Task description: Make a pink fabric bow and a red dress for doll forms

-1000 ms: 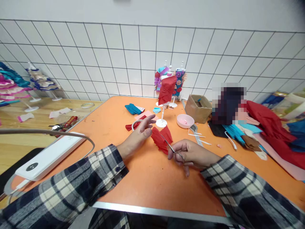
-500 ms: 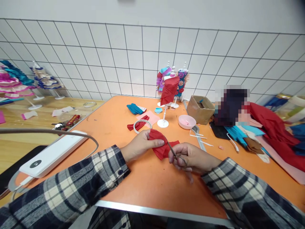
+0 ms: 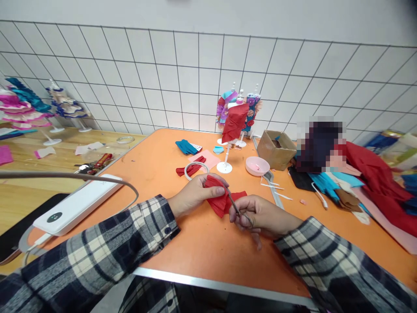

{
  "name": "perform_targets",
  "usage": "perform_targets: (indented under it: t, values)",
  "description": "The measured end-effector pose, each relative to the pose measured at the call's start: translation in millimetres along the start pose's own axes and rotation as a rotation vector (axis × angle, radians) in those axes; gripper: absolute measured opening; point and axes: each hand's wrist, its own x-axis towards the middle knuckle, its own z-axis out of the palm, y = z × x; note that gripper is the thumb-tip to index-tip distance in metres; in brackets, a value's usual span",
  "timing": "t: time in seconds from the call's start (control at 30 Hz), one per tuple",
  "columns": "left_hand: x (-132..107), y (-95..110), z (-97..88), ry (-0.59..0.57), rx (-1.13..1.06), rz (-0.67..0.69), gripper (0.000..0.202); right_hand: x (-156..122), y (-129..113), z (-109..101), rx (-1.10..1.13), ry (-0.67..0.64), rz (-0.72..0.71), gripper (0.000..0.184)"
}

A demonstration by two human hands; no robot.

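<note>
My left hand (image 3: 198, 193) pinches a piece of red crepe paper (image 3: 217, 206), thumb on top and fingers behind it. In my right hand (image 3: 260, 214) is a small pair of metal scissors (image 3: 233, 202), my fingers in the handles. The blades lie against the red paper, close to my left thumb; whether they are apart I cannot tell. Part of the red paper spreads behind the scissors, over the orange tabletop (image 3: 208, 256). Just beyond my left hand lie a roll of clear tape (image 3: 186, 172) and a folded red strip (image 3: 181, 171).
A mini dress form (image 3: 235, 124) wrapped in red stands ahead, two decorated ones behind it. A pink bowl (image 3: 257, 167) and a cardboard box (image 3: 276, 150) are to its right. Coloured paper (image 3: 374, 182) piles up at right. A white power bank (image 3: 78, 204) with a cable sits at left.
The whole view has shifted slightly to the left. My hands keep nearly the same pose, with the scissors' blades still at the red paper beside my left thumb.
</note>
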Motion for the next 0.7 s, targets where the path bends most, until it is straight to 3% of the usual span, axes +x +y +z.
perform_targets:
  t: [0.1, 0.37, 0.5, 0.63, 0.7]
  values:
    - [-0.6, 1.6, 0.2, 0.024, 0.059, -0.031, 0.034, -0.4, -0.2, 1.1, 0.039, -0.019, -0.015, 0.033]
    - [-3.6, -1.2, -0.4, -0.065, 0.096, -0.087, 0.039, 1.9, 2.3, 2.7, 0.212, -0.142, -0.115, 0.045]
    - [-3.6, -2.6, 3.6, -0.07, 0.01, -0.063, 0.035, 1.4, 2.6, 3.9, 0.231, -0.139, -0.108, 0.034]
    - [-3.8, -0.9, 5.0, -0.031, -0.122, -0.033, 0.047, 1.6, 3.4, 3.3, 0.225, -0.115, -0.094, 0.032]
    - [-3.9, -0.9, 4.0, -0.034, -0.096, -0.055, 0.039, 2.1, 3.7, 2.7, 0.21, -0.114, -0.08, 0.033]
